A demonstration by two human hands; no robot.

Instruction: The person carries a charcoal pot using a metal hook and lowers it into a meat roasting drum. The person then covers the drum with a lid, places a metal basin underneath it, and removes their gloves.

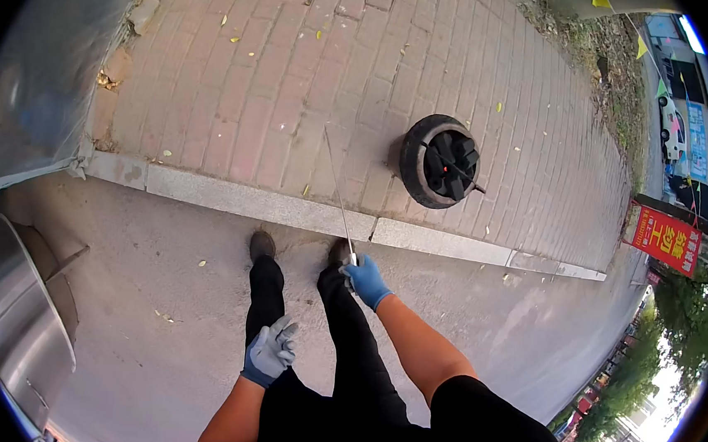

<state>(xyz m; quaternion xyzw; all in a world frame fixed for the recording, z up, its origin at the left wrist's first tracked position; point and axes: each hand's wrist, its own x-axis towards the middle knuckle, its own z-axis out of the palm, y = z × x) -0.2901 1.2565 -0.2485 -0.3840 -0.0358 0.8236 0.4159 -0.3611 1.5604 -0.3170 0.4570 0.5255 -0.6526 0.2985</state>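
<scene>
My right hand (368, 281), in a blue and grey glove, is closed around the pale handle end of a long thin metal rod (339, 190). The rod slants forward over the kerb, and its far tip is over the brick paving. In a grey glove with a blue cuff, my left hand (271, 351) hangs near my left thigh, fingers loosely bent and nothing visible in them. Ahead and to the right, a round black-rimmed fire pot (413, 161) stands on the bricks, apart from the rod. Dark chunks (452, 164) fill it, with a small red glow among them.
A pale stone kerb (288, 208) separates the brick pavement (256, 89) from the asphalt (160, 355) under my feet. At left are a shiny metal drum-like body (23, 303) and a grey plastic sheet (50, 64). A red banner (664, 237) hangs at far right.
</scene>
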